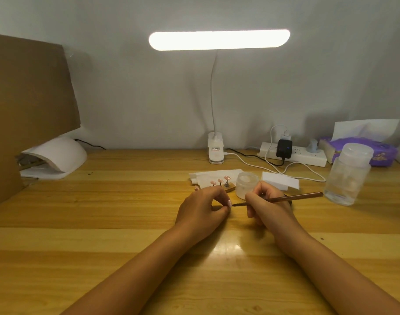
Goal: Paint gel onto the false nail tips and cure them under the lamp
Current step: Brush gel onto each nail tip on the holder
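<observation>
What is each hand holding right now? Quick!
Left hand: closed, pinching a false nail tip.
Right hand: closed, holding the brush.

curing lamp (58, 153) far left on table (103, 201), bottle (346, 176) right

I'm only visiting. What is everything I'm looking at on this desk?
table: one, light wood
desk lamp: one, white, lit, back middle
curing lamp: one, white, back left
cardboard: one sheet, brown, far left
power strip: one, white, back right
adapter: one, black, plugged into the strip
tissue pack: one, purple, far right
bottle: one, clear, right
jar: one, clear, behind the right hand
nail tips on stands: at least three, pink, behind the left hand
held nail tip: one, pink, between the fingers
brush: one, brown, bristles at the held tip
left hand: pinches the held tip
right hand: grips the brush
</observation>
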`<action>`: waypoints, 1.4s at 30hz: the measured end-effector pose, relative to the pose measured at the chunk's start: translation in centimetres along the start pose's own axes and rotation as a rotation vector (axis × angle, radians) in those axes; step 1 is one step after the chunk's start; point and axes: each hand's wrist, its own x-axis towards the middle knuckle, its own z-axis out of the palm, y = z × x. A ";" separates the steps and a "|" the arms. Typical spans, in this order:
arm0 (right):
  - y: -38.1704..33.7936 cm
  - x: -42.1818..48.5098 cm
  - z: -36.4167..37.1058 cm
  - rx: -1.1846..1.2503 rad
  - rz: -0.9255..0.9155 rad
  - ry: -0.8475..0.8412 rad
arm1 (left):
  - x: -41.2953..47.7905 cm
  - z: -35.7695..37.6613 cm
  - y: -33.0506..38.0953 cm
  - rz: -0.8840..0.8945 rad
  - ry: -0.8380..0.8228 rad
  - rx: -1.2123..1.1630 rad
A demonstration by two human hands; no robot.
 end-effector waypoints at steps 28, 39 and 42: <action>0.3 0.0 0.2 -0.021 -0.072 -0.003 | 1.9 -1.0 -2.8 -0.245 0.237 -0.015; 0.3 0.2 0.2 -0.041 -0.085 0.008 | 1.9 -1.1 -2.6 -0.287 0.204 -0.037; 0.4 0.2 0.2 -0.042 -0.083 0.004 | 1.8 -1.0 -2.4 -0.306 0.224 -0.012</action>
